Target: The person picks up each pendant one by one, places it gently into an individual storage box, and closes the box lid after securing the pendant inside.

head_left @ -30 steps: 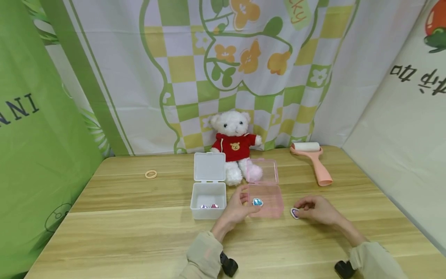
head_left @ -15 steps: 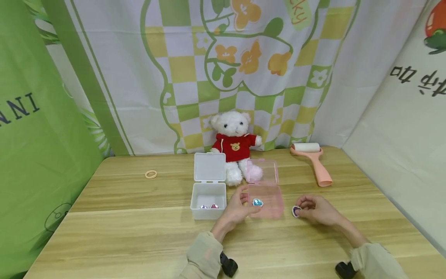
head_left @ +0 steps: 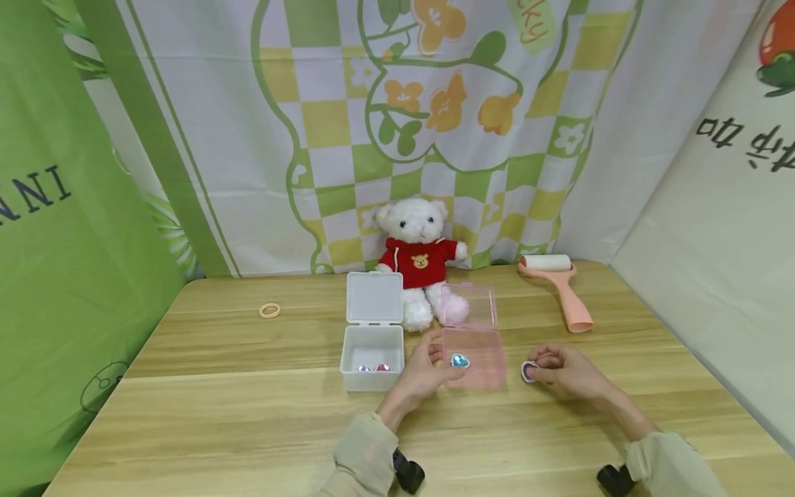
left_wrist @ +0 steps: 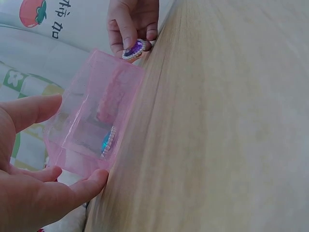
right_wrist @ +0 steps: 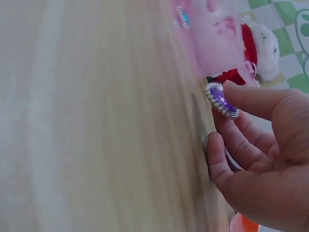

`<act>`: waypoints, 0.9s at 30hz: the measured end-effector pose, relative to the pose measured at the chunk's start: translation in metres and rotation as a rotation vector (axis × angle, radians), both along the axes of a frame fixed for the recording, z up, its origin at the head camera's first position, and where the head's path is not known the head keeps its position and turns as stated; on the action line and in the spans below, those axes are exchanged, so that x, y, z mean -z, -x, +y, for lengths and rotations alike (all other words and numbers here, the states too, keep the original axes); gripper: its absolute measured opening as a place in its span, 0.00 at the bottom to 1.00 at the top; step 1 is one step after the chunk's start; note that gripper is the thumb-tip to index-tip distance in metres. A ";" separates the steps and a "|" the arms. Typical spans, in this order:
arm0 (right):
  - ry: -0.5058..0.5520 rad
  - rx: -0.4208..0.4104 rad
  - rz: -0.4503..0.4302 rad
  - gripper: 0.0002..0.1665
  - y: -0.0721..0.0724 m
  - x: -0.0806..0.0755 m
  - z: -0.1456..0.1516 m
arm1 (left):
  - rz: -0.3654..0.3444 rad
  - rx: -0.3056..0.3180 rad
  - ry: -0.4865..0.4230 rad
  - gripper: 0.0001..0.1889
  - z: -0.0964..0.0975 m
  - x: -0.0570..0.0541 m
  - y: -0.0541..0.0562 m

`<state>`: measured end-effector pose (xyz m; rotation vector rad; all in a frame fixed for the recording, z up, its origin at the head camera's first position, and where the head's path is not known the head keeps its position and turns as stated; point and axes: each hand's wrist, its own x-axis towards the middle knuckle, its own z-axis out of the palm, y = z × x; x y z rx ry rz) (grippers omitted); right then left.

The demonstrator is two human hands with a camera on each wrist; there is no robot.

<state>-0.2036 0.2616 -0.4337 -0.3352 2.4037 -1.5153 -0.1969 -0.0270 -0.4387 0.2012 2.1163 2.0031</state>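
Note:
My right hand pinches a purple rhinestone gem with a silvery beaded border, between thumb and fingers. It holds the gem close above the table, to the right of the pink see-through box. My left hand holds that box at its left end, fingertips against the wall and thumb along the front. The pink box stands with its lid up. Inside it lies a blue gem with a similar beaded border. Immediately left of my left hand is a white box, also lid up, with a few pink and purple gems inside.
A white teddy bear in a red hoodie sits behind both boxes. At the back right lies a pink-handled lint roller. A small beige ring is on the left of the wooden table. Printed curtains surround the table.
My right hand has shifted very slightly, and the purple gem in its fingers has turned and moved a little right and up. The left hand and both boxes stay where they were.

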 end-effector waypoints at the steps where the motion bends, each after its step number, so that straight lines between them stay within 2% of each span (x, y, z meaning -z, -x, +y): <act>1: 0.009 0.007 -0.020 0.24 0.000 -0.001 0.000 | -0.001 0.000 0.000 0.41 0.000 0.000 0.000; 5: 0.041 0.006 -0.075 0.26 0.001 -0.007 0.000 | -0.003 -0.002 -0.002 0.41 0.000 0.000 0.000; 14: 0.127 -0.032 -0.072 0.22 0.008 -0.020 0.002 | -0.002 -0.002 -0.004 0.41 0.000 0.001 0.000; 27: 0.059 -0.026 -0.014 0.25 0.024 -0.054 -0.031 | 0.011 -0.010 0.000 0.42 0.002 0.001 0.000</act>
